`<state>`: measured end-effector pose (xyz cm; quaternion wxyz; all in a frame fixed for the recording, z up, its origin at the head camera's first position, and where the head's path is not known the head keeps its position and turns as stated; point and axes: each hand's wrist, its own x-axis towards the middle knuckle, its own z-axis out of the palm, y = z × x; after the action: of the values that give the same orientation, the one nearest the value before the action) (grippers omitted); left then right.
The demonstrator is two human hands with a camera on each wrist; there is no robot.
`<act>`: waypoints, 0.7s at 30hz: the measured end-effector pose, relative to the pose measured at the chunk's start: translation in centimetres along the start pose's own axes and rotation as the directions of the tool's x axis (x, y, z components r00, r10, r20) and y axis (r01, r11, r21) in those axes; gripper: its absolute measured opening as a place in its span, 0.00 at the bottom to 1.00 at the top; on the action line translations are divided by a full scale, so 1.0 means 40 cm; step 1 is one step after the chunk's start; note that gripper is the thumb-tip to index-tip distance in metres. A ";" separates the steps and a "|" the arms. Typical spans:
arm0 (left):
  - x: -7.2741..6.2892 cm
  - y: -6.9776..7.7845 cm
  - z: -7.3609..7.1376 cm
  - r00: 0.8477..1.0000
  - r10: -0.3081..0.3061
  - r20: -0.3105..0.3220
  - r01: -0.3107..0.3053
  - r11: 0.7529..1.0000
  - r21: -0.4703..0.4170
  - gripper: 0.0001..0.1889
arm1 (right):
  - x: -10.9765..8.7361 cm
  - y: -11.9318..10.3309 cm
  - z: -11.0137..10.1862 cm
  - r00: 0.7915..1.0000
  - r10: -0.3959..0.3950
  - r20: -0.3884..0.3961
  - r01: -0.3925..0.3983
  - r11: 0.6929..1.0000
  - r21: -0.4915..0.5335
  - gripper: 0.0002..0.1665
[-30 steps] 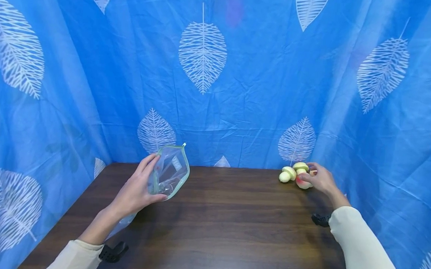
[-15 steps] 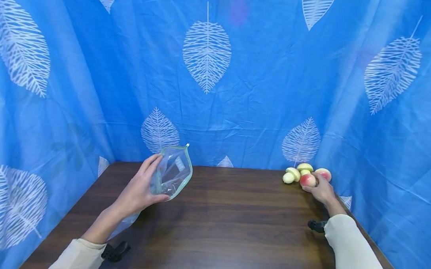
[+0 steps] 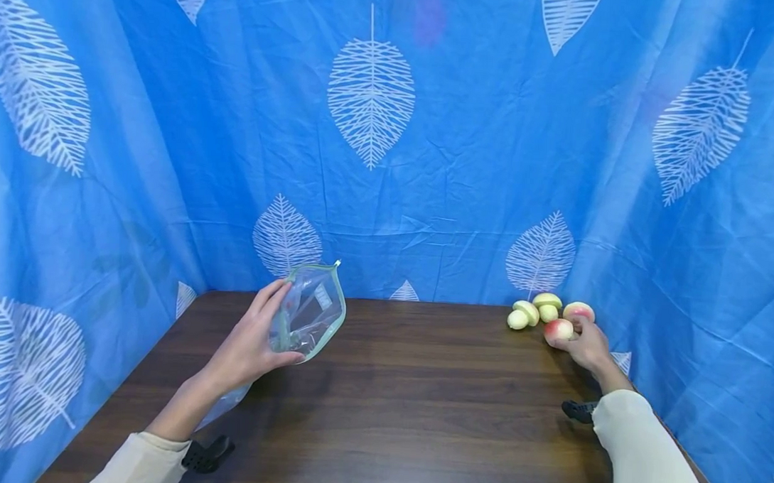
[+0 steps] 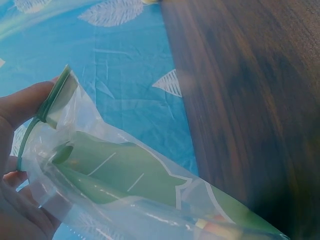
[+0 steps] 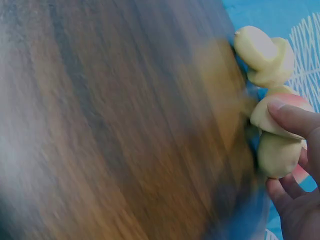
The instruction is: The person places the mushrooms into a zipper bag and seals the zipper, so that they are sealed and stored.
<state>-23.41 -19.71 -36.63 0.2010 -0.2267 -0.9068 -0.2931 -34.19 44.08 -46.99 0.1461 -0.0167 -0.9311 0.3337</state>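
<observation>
My left hand (image 3: 245, 347) holds a clear zip bag (image 3: 314, 303) by its green-edged rim, thumb below and fingers above, with the mouth spread wide. Green print (image 4: 120, 170) covers the bag's side in the left wrist view, and a small red and yellow patch (image 4: 215, 227) shows low on it. At the far right, my right hand (image 3: 591, 346) grips a pink-and-cream toy mushroom (image 3: 558, 330); the thumb presses on its cap (image 5: 265, 117), with the rounded stem (image 5: 280, 155) below. Close behind it lies another pink-capped mushroom (image 3: 579, 311).
Two yellow-green toy mushrooms, one on its side (image 3: 523, 314) and one behind (image 3: 548, 304), lie just left of the right hand. The brown wooden table (image 3: 407, 398) ends at a blue leaf-print curtain (image 3: 453, 180) at the back and sides.
The right hand has come back from over the rear pink mushroom, uncovering it, and turned the front mushroom slightly while shifting a little right. The left hand keeps hold of the bag.
</observation>
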 end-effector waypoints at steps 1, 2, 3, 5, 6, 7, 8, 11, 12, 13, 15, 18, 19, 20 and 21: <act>0.000 0.000 0.000 1.000 0.001 0.001 -0.001 1.000 0.000 0.60 | -0.002 0.002 -0.006 1.000 0.002 0.004 -0.002 1.000 -0.011 0.46; 0.000 -0.001 0.001 1.000 0.002 0.002 -0.002 1.000 -0.002 0.60 | -0.003 0.002 -0.012 1.000 0.004 0.008 -0.004 1.000 -0.015 0.46; 0.000 -0.001 0.001 1.000 0.006 0.002 -0.006 1.000 0.000 0.60 | -0.005 0.002 -0.018 1.000 0.006 0.014 -0.006 1.000 -0.017 0.45; 0.000 -0.002 0.001 1.000 0.011 0.003 -0.011 1.000 0.002 0.60 | -0.006 -0.001 -0.029 1.000 0.005 0.021 -0.005 1.000 -0.026 0.44; 0.001 -0.002 0.002 1.000 0.013 0.005 -0.013 1.000 0.002 0.60 | -0.006 -0.001 -0.034 1.000 0.004 0.028 -0.003 0.999 -0.033 0.45; 0.001 -0.003 0.002 1.000 0.016 0.005 -0.016 1.000 0.003 0.60 | -0.005 -0.002 -0.039 0.999 0.004 0.034 -0.003 0.999 -0.037 0.45; 0.001 -0.003 0.002 1.000 0.019 0.004 -0.019 1.000 0.004 0.60 | -0.004 -0.005 -0.043 0.999 0.000 0.039 0.001 0.999 -0.041 0.45; 0.001 -0.002 0.002 1.000 0.023 0.001 -0.023 1.000 0.009 0.59 | -0.003 -0.014 -0.049 0.999 -0.013 0.042 0.016 0.998 -0.062 0.44; 0.000 -0.002 0.004 1.000 0.025 0.002 -0.025 1.000 0.017 0.59 | -0.002 -0.017 -0.049 0.999 -0.022 0.042 0.024 0.997 -0.066 0.44; -0.001 -0.002 0.005 1.000 0.028 0.001 -0.028 0.999 0.024 0.60 | -0.003 -0.022 -0.049 0.999 -0.032 0.040 0.035 0.997 -0.069 0.44; -0.003 0.000 0.009 1.000 0.029 0.001 -0.029 0.999 0.043 0.60 | -0.004 -0.033 -0.047 0.998 -0.049 0.033 0.052 0.996 -0.074 0.44; -0.004 0.002 0.017 1.000 0.030 0.000 -0.030 0.997 0.067 0.60 | -0.004 -0.048 -0.047 0.996 -0.086 0.023 0.088 0.994 -0.062 0.42; -0.004 0.003 0.018 1.000 0.028 -0.002 -0.028 0.997 0.070 0.60 | -0.004 -0.056 -0.047 0.995 -0.097 0.020 0.098 0.994 -0.058 0.42; -0.003 0.004 0.020 1.000 0.026 -0.005 -0.025 0.997 0.072 0.60 | -0.004 -0.062 -0.048 0.994 -0.110 0.020 0.111 0.992 -0.053 0.41; -0.002 0.004 0.020 1.000 0.024 -0.007 -0.024 0.997 0.073 0.60 | -0.003 -0.068 -0.049 0.992 -0.124 0.020 0.124 0.991 -0.050 0.41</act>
<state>-23.43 -19.10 -37.21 0.2164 -0.2289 -0.9133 -0.2583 -33.36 43.16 -43.89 0.1582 0.0403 -0.9399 0.3000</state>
